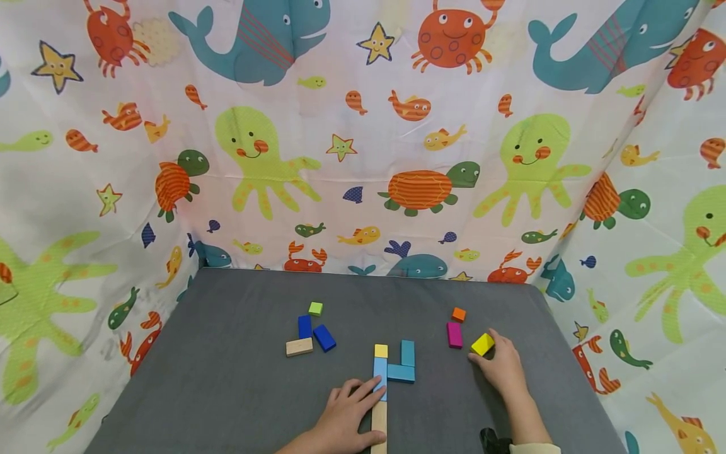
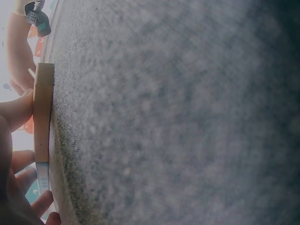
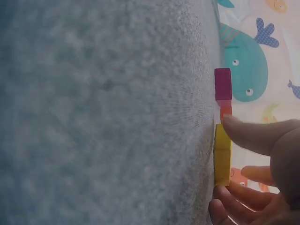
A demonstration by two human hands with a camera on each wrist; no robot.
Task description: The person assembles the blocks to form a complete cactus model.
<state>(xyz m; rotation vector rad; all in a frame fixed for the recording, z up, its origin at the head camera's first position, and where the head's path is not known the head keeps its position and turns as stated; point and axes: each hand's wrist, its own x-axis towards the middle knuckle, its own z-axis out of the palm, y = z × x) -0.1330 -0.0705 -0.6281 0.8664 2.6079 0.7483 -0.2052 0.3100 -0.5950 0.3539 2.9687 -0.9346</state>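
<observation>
My left hand (image 1: 351, 416) rests along a column of blocks, fingertips touching a light blue block (image 1: 380, 367) and thumb against plain wood (image 2: 42, 117) nearer me. A small yellow cube (image 1: 381, 350) caps the far end of that column. Two teal blocks (image 1: 401, 374) form an L shape on its right side. Over on the right, my right hand (image 1: 501, 366) pinches a yellow block (image 1: 483, 344) between thumb and fingers, low at the cloth. Just left of it lie a magenta block (image 1: 454, 335) and an orange cube (image 1: 459, 314).
At the left of the grey cloth table (image 1: 238, 378) sit two blue blocks (image 1: 324, 338), a green cube (image 1: 316, 308) and a wooden block (image 1: 299, 347). Behind and beside the table hangs a sea-animal curtain (image 1: 340, 202).
</observation>
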